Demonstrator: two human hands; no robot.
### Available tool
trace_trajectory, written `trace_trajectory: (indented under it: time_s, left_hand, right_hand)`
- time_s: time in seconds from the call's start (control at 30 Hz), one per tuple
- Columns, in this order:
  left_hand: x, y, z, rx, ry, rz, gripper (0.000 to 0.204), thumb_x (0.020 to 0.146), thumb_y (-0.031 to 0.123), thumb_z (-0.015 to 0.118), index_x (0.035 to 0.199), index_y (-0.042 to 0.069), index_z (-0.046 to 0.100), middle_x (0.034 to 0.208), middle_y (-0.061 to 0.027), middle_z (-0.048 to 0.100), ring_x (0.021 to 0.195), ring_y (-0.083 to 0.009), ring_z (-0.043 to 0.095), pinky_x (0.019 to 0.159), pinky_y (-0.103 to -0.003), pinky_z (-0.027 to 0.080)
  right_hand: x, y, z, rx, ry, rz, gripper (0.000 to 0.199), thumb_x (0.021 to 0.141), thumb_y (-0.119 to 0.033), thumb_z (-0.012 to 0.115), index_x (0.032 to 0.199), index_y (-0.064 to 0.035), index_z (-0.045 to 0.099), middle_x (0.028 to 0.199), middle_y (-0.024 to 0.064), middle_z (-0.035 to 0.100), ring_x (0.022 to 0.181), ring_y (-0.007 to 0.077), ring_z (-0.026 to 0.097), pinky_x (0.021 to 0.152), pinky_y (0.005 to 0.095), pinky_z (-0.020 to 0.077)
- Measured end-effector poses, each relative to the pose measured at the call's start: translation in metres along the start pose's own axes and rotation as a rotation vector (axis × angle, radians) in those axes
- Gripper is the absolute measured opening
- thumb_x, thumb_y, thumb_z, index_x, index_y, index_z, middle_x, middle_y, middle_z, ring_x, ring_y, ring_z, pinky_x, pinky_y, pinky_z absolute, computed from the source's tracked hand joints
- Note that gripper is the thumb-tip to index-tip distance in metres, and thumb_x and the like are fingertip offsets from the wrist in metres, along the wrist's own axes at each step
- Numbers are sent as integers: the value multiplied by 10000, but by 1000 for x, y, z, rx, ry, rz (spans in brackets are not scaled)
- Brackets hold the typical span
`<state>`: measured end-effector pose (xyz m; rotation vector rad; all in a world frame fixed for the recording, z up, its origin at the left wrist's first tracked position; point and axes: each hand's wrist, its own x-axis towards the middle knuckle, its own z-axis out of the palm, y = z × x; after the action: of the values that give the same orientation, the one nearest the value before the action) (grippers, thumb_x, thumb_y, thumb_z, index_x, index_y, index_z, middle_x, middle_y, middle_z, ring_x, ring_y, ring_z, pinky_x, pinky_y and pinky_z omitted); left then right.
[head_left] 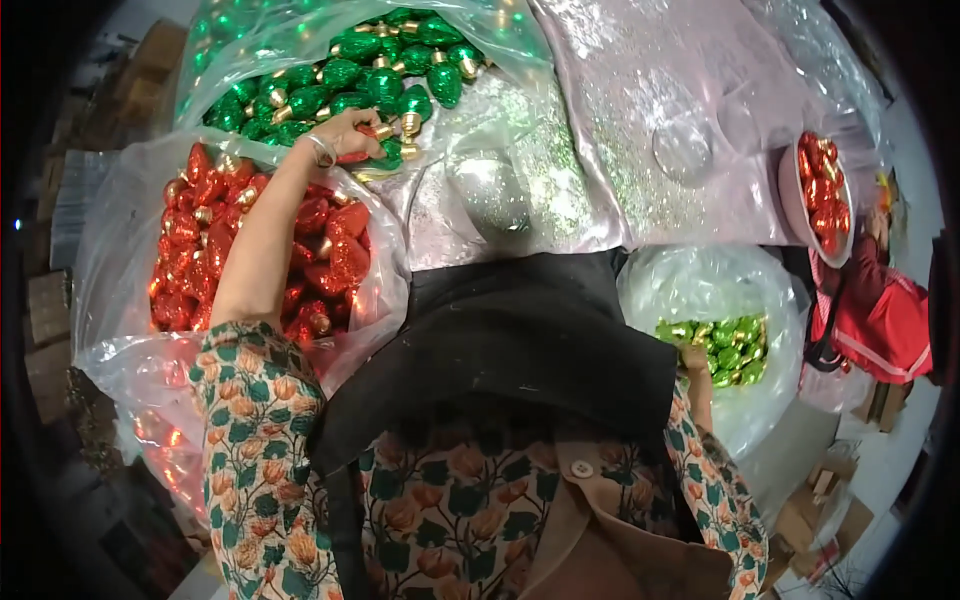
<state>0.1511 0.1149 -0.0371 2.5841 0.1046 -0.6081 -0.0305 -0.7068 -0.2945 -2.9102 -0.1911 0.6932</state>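
Observation:
My left hand (pixel 347 137) is closed at the near edge of a pile of shiny dark green bulb-shaped ornaments (pixel 340 75) with gold caps. Glittery red bulb ornaments (pixel 352 157) show at its fingers, and a green one (pixel 389 155) lies against them. Below that forearm, a clear plastic bag (pixel 385 235) holds many red bulb ornaments (pixel 205 240). On the right, my right hand (pixel 692 357) reaches to light green bulb ornaments (pixel 735 345) inside another clear plastic bag (pixel 690 275). Its fingers are mostly hidden, so their grip does not show.
A pale, glittery cloth (pixel 640 110) covers the table. At its right end stands a pink-white bowl (pixel 789 190) of red ornaments. Beyond is a person in a red garment (pixel 885 315). Cardboard boxes (pixel 825 500) sit at lower right, more stacked along the left.

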Motion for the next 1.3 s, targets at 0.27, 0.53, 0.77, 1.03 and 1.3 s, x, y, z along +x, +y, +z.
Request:
trace_trajectory:
  time_s: [0.27,0.53,0.77,1.03,1.3]
  left_hand:
    - [-6,-11,-13,-157,-220,-144,497,547,298,755,973,78,624,1078,-102,535,983,-252,521,850,-321,422]
    - [-45,1,-43,-192,161,-40,565,543,267,776,1048,66,622,1113,-81,553,969,-219,544,872,-306,426]
    - [-104,95,-56,-946,116,372,529,689,159,714,1172,17,553,1143,-62,572,996,-143,547,859,-268,439]
    - [-84,154,4,-1136,-277,378,272,750,165,691,972,28,615,792,-8,589,745,-75,548,690,-215,424]
    - [-86,137,17,-365,-216,322,255,832,248,597,965,31,599,801,-74,613,762,-179,586,708,-306,445]
  right_hand:
    - [2,-342,-297,655,531,-9,540,763,-240,696,1191,27,503,1058,198,598,959,299,594,857,372,451]
    - [57,-509,-318,643,459,-1017,488,753,-133,713,1195,-46,525,1122,139,577,1061,272,548,934,363,407]
    - [65,-511,-306,171,456,-1010,341,809,-181,656,1109,-36,582,1109,137,578,1087,308,516,950,380,381]
    - [58,-495,-288,381,411,-996,178,814,-115,623,964,-21,636,1053,119,598,1004,303,536,886,383,407]
    - [64,-497,-284,391,521,-993,161,777,-83,636,916,-2,628,995,123,600,980,302,539,852,401,422]
